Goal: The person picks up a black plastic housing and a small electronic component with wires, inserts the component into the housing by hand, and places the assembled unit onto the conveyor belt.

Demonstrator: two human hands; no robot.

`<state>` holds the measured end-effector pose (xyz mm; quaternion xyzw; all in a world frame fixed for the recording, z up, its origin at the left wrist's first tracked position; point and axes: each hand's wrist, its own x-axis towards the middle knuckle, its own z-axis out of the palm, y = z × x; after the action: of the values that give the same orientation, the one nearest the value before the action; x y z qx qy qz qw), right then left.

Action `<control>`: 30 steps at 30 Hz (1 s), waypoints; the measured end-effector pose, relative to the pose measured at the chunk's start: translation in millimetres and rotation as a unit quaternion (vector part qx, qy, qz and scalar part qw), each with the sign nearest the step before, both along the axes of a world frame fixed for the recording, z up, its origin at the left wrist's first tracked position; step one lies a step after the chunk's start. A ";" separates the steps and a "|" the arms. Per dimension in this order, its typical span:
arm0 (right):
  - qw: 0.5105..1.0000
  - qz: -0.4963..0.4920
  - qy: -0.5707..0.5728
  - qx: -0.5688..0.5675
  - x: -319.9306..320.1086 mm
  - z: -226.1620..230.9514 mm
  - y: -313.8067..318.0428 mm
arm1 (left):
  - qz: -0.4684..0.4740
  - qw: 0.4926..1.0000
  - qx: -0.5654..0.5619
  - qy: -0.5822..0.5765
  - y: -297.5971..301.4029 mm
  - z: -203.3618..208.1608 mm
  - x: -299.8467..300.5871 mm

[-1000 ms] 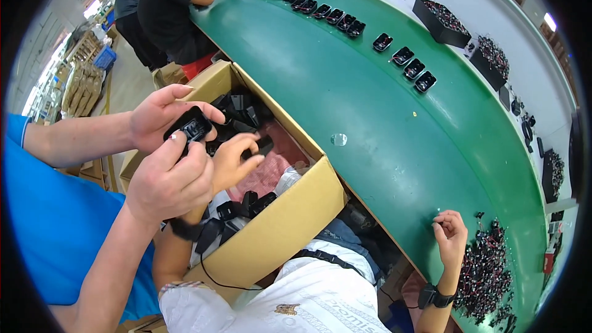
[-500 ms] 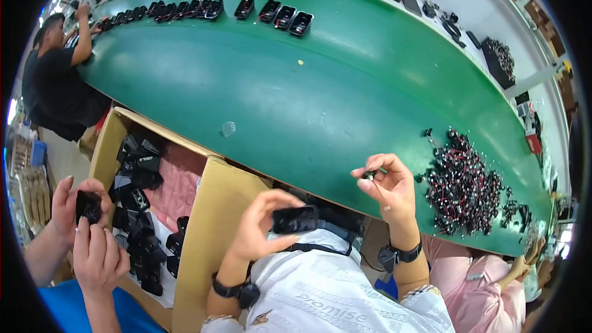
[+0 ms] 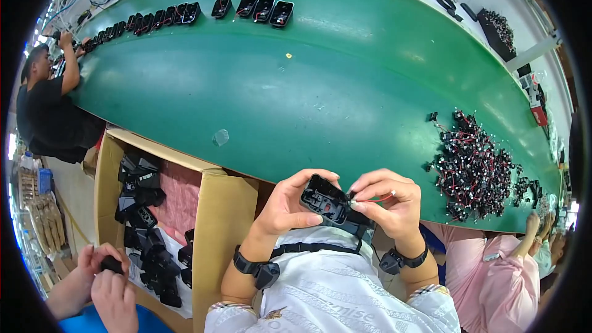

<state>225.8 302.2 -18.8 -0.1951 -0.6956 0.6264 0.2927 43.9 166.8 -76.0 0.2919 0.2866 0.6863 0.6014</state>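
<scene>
A black plastic housing [image 3: 325,200] with a hollow, ribbed inside rests in my left hand [image 3: 290,202], gripped by the thumb and fingers along its edges. Its open side faces up toward me. My right hand [image 3: 390,203] pinches a small black part with a red wire [image 3: 377,200] at the housing's right edge. The wire runs across the right fingers to a small white connector at its end. Whether the part touches the housing is hidden by the fingertips. Both hands are close together in front of my body, at the near edge of the green table [image 3: 259,98].
A heap of wired black parts [image 3: 472,169] lies on the table to the right. Black housings [image 3: 264,10] stand in a row along the far left. A cardboard box [image 3: 231,209] of black pieces is beside my left arm. Co-workers sit left and right; one's hands [image 3: 111,277] hold a black piece.
My right hand has come left and down with the small wired part, meeting the left hand. My left hand has risen slightly rightward, and the housing's inside is now visible.
</scene>
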 end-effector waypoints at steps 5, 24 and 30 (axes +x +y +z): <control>0.994 0.014 0.001 0.111 -7.0 9.6 -1.1 | -0.002 1.000 -0.029 0.008 0.8 1.7 -2.5; 0.981 -0.013 -0.031 0.193 -14.5 7.8 -9.6 | -0.002 0.999 0.002 0.037 5.1 -9.2 -7.6; 0.989 -0.103 -0.009 0.107 -15.0 -4.0 -27.4 | 0.070 0.988 0.076 0.117 17.9 -8.3 -1.9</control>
<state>210.8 274.8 -22.9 -0.2388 -0.7374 0.5129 0.3689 42.0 184.7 -84.3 0.3938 0.3216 0.7079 0.4902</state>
